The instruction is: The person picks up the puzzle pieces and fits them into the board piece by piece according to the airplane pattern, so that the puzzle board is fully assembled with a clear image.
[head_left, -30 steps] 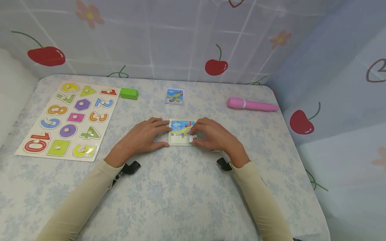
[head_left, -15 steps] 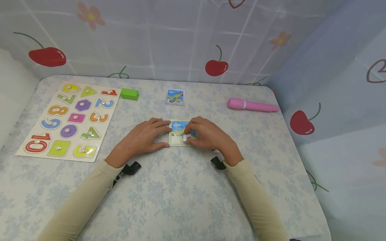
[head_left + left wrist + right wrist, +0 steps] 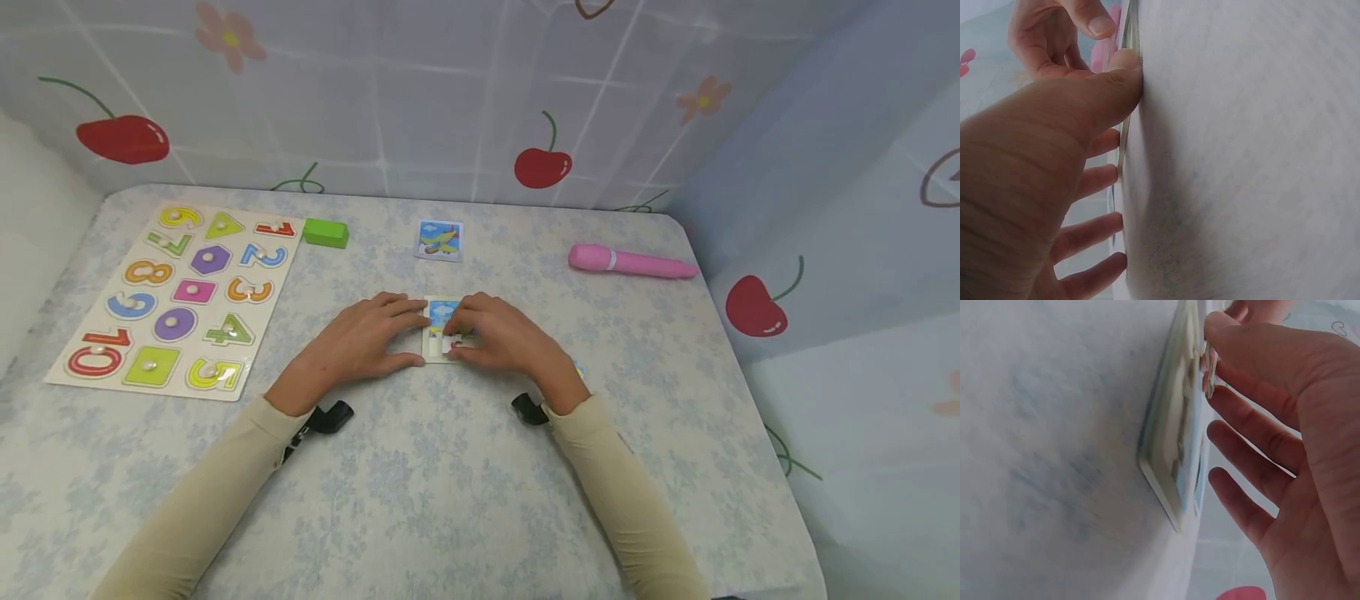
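A small jigsaw board [image 3: 432, 353] with a pale frame lies at the middle of the table. Part of a blue sky and yellow airplane picture shows in it; the right hand covers the rest. My left hand [image 3: 363, 335] rests at its left side, fingers fairly straight, fingertips and thumb touching its edge. Over the board's lower row, my right hand [image 3: 498, 335] pinches a puzzle piece [image 3: 449, 343] between thumb and fingers. In the right wrist view the puzzle piece [image 3: 1211, 372] stands on edge above the board [image 3: 1169, 450]. The piece's face is mostly hidden.
Another colourful puzzle piece [image 3: 578, 367] peeks out beside the right wrist. Behind the board lies an airplane picture card [image 3: 439, 240]. A number-and-shape peg board [image 3: 172, 304] and green block [image 3: 326, 233] are at left, a pink wand-shaped object [image 3: 632, 262] at right.
My right hand has moved left over the jigsaw board, carrying the puzzle piece from its lower right towards its lower left. The left hand has stayed at the board's edge.
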A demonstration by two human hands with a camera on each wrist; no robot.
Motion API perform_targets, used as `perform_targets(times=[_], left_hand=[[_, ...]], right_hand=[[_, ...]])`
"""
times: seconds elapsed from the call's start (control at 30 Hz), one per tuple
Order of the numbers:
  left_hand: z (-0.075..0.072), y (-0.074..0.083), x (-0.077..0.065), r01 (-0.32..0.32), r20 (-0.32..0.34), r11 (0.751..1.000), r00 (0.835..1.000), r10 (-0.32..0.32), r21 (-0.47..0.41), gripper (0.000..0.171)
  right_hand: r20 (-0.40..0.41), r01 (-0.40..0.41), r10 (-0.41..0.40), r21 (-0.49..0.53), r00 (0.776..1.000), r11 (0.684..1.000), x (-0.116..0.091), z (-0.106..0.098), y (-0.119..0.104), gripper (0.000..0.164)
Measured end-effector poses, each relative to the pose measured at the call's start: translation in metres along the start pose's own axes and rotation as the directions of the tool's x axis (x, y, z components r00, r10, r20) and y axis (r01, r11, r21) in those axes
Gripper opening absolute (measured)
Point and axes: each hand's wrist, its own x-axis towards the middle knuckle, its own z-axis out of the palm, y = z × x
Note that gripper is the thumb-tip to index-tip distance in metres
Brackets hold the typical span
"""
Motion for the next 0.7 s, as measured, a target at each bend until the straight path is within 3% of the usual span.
perform_targets(times=[0.7], left_hand=[[0.000,-0.001,0.000,-0.006,-0.001,1.000,1.000,0.006,-0.017,0.063]], right_hand=[[-0.018,0.067,-0.068,-0.047,0.998,0.997,0.009,0.012,-0.007,0.020]])
